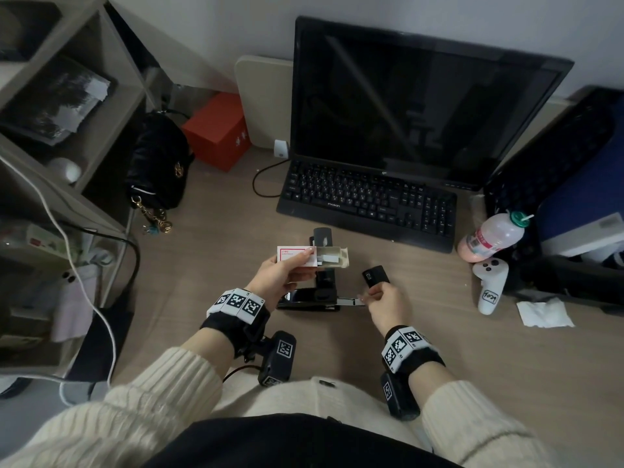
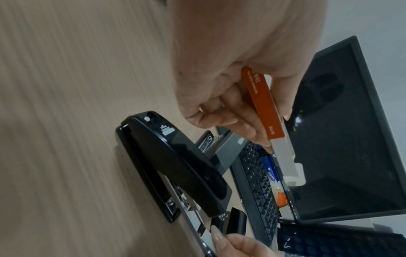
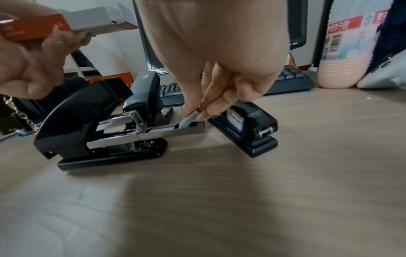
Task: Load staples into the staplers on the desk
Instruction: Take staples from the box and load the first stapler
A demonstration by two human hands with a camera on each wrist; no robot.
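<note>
My right hand (image 3: 219, 69) pinches a strip of staples (image 3: 190, 118) at the outer end of the big stapler's (image 3: 94, 125) pulled-out metal tray (image 3: 173, 130). My left hand (image 3: 33, 66) holds the open staple box (image 3: 72, 22) above. A small stapler (image 3: 252, 128) lies just right; another (image 3: 145, 93) stands behind.

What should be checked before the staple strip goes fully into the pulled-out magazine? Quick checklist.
1. Magazine of nearest stapler slid out: ok.
2. Right hand pinches staple strip at the magazine's end: ok.
3. Strip seated flat in channel: not ok, tilted.
4. Left hand holds staple box clear of the stapler: ok.
5. Box tray open for more strips: ok.
6. Channel empty of old staples: cannot tell.
</note>
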